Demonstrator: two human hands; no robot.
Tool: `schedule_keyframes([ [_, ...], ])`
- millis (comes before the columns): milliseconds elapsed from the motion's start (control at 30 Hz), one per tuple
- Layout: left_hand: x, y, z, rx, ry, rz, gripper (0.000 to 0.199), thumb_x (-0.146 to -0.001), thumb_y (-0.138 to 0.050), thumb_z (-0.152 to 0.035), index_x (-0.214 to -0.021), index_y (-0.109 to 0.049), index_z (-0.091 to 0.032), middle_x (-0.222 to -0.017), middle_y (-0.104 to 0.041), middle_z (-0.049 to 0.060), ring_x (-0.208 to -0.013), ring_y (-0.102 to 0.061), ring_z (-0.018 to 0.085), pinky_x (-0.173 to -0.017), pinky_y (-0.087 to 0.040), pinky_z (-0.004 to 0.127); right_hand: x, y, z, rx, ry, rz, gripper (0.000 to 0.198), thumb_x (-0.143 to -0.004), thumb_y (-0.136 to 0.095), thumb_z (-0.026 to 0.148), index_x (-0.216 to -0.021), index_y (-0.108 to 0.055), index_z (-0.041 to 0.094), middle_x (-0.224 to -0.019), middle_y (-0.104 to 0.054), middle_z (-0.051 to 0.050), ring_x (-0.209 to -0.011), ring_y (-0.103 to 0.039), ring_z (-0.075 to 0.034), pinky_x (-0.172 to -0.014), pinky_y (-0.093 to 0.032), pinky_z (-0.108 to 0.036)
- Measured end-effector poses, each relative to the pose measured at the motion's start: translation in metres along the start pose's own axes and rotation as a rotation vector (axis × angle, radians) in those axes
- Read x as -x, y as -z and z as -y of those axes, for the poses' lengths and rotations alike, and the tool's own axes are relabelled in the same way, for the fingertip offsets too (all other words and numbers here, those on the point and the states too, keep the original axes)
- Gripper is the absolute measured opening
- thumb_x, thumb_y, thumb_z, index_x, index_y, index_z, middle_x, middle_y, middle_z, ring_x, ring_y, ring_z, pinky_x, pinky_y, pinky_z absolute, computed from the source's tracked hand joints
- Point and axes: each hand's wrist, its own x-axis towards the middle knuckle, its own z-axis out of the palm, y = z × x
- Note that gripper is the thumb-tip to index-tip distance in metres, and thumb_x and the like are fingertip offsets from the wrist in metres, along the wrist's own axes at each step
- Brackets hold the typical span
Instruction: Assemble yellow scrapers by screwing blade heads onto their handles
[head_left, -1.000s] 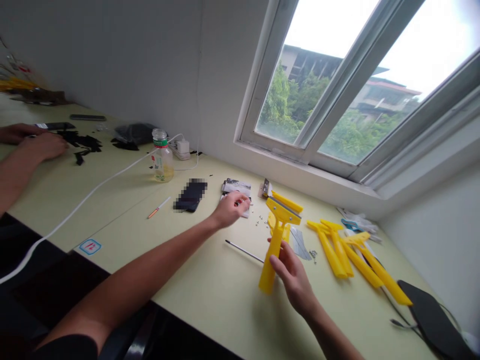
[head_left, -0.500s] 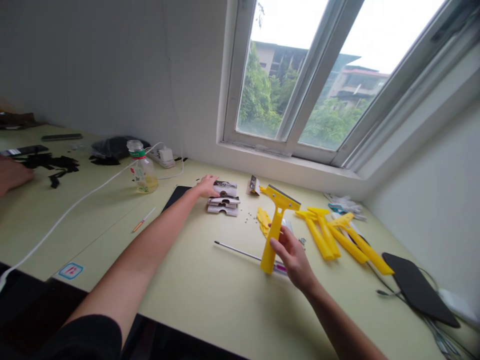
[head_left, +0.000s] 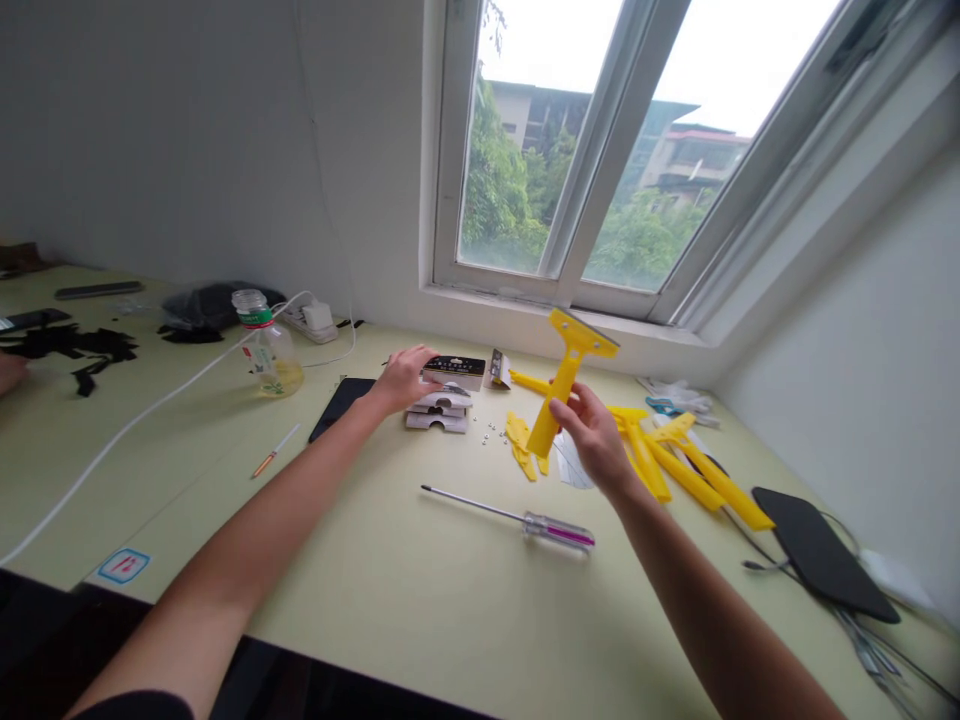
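My right hand [head_left: 592, 425] is closed around the handle of a yellow scraper [head_left: 564, 385], held head-up above the table. At the stack of folded cardboard packaging sleeves [head_left: 437, 412], my left hand [head_left: 405, 380] has thumb and fingers at the left edge of a black-printed packaging card [head_left: 459, 368]; the exact grip is partly hidden. Small screws [head_left: 491, 432] lie scattered beside the stack. Below the scraper are flat yellow plastic pieces [head_left: 519, 445]. A screwdriver [head_left: 555, 530] with a clear and purple handle lies in front of my hands.
Several yellow scraper handles [head_left: 690, 470] lie at the right, near a black tablet-like slab [head_left: 821, 550] and cables. Gloves [head_left: 682, 400] sit by the wall. At the left stand an open bottle [head_left: 270, 350] and a white cable [head_left: 150, 410]; another person's hand [head_left: 11, 370] is at the far left.
My right hand has raised the scraper and moved it away from me, uncovering the screwdriver's handle. At the stack, the black-printed top card has shifted up and back with my left hand.
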Motion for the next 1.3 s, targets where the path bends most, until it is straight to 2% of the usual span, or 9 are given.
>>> schedule_keyframes([
  [67,0.017,0.002,-0.023,0.015,-0.23,-0.075,0.047,-0.08,-0.068,-0.031,-0.124,-0.057,-0.02,-0.137,-0.056,0.013,-0.137,-0.04,0.03,-0.113,-0.03,0.051,-0.01,0.002,0.01,0.006,0.069,-0.11,0.04,-0.079,-0.067,0.048,-0.107,-0.055,0.022,-0.085,-0.066,-0.002,-0.081,-0.064,-0.02,-0.072,-0.052,-0.034],
  [133,0.037,0.001,-0.049,0.087,-0.351,-0.118,0.039,-0.083,-0.065,-0.03,-0.12,-0.058,-0.02,-0.144,-0.049,0.015,-0.136,-0.042,0.03,-0.111,-0.034,0.05,-0.015,0.003,0.017,0.022,0.123,-0.184,0.038,-0.078,-0.069,0.046,-0.105,-0.054,0.024,-0.092,-0.066,-0.003,-0.089,-0.064,-0.021,-0.077,-0.053,-0.036],
  [300,0.073,-0.009,-0.091,0.423,-0.407,-0.093,0.037,-0.084,-0.065,-0.026,-0.12,-0.058,-0.022,-0.15,-0.04,0.016,-0.133,-0.047,0.029,-0.106,-0.043,0.047,-0.009,-0.001,0.015,0.144,0.112,-0.105,0.036,-0.08,-0.067,0.047,-0.104,-0.053,0.024,-0.102,-0.066,-0.006,-0.099,-0.064,-0.025,-0.084,-0.053,-0.042],
  [500,0.087,-0.013,-0.095,0.624,-0.297,-0.086,0.035,-0.079,-0.072,-0.022,-0.113,-0.063,-0.023,-0.149,-0.042,0.015,-0.132,-0.047,0.033,-0.103,-0.046,0.05,-0.002,-0.008,0.01,0.188,-0.025,0.144,0.04,-0.079,-0.068,0.048,-0.107,-0.057,0.021,-0.1,-0.07,-0.009,-0.09,-0.068,-0.026,-0.071,-0.056,-0.039],
  [667,0.095,-0.016,-0.106,0.817,-0.184,-0.1,0.037,-0.081,-0.07,-0.021,-0.116,-0.06,-0.027,-0.151,-0.035,0.013,-0.121,-0.055,0.03,-0.081,-0.059,0.037,-0.001,-0.013,0.008,0.248,0.023,0.199,0.038,-0.08,-0.068,0.047,-0.107,-0.064,0.021,-0.101,-0.07,-0.009,-0.09,-0.066,-0.024,-0.077,-0.053,-0.039],
  [767,0.096,-0.02,-0.111,1.016,-0.07,-0.092,0.032,-0.079,-0.072,-0.021,-0.109,-0.06,-0.025,-0.151,-0.031,0.011,-0.113,-0.06,0.026,-0.079,-0.06,0.036,0.0,-0.018,0.001,0.225,0.043,0.24,0.036,-0.08,-0.069,0.044,-0.108,-0.064,0.022,-0.099,-0.069,-0.006,-0.091,-0.065,-0.022,-0.078,-0.052,-0.037],
  [900,0.093,-0.025,-0.113,1.263,0.09,-0.055,0.026,-0.079,-0.074,-0.026,-0.097,-0.057,-0.021,-0.141,-0.043,0.01,-0.111,-0.06,0.024,-0.083,-0.059,0.037,0.001,-0.027,-0.008,0.163,0.011,0.185,0.034,-0.078,-0.07,0.046,-0.099,-0.063,0.02,-0.095,-0.068,-0.006,-0.089,-0.063,-0.022,-0.076,-0.05,-0.035],
  [1067,0.093,-0.03,-0.118,1.405,0.22,0.01,0.025,-0.084,-0.069,-0.035,-0.088,-0.049,-0.02,-0.11,-0.062,0.005,-0.098,-0.065,0.019,-0.082,-0.059,0.041,0.006,-0.038,-0.014,0.174,-0.003,0.111,0.032,-0.076,-0.07,0.048,-0.091,-0.061,0.021,-0.092,-0.066,-0.004,-0.086,-0.059,-0.02,-0.081,-0.047,-0.037],
  [1300,0.091,-0.036,-0.114,1.429,0.439,-0.16,0.037,-0.082,-0.069,-0.046,-0.095,-0.041,-0.025,-0.09,-0.063,-0.003,-0.083,-0.065,0.013,-0.078,-0.057,0.033,0.009,-0.043,-0.015,0.059,-0.037,0.03,0.036,-0.075,-0.072,0.046,-0.099,-0.063,0.022,-0.095,-0.067,-0.004,-0.087,-0.059,-0.02,-0.077,-0.047,-0.034],
])
